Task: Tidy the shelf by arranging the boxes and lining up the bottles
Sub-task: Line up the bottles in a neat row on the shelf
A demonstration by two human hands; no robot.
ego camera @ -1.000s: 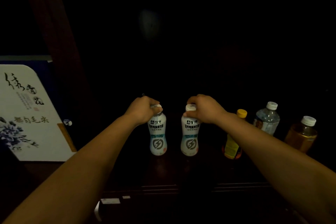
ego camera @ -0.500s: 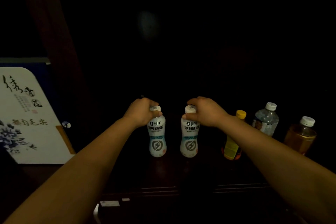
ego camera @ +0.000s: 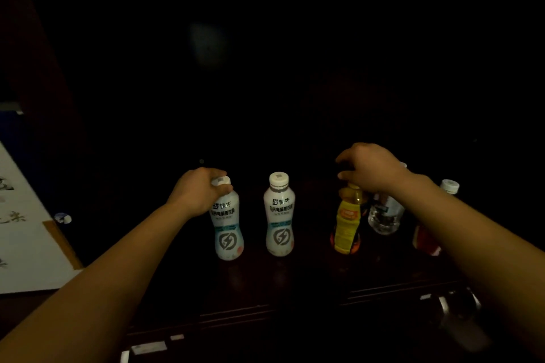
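Note:
Two white drink bottles stand upright side by side on the dark shelf. My left hand grips the cap and neck of the left white bottle. The right white bottle stands free with its cap showing. My right hand curls over the top of the yellow-labelled bottle and hides its cap. Behind my right forearm stand a clear water bottle and a white-capped tea bottle, both partly hidden.
A white box with black calligraphy leans at the left edge, with a blue box behind it. The back of the shelf is very dark. The shelf's front lip runs below the bottles.
My right hand let go of the right white bottle and moved right onto the yellow-labelled bottle. My left hand stays on the left white bottle. The camera has shifted right.

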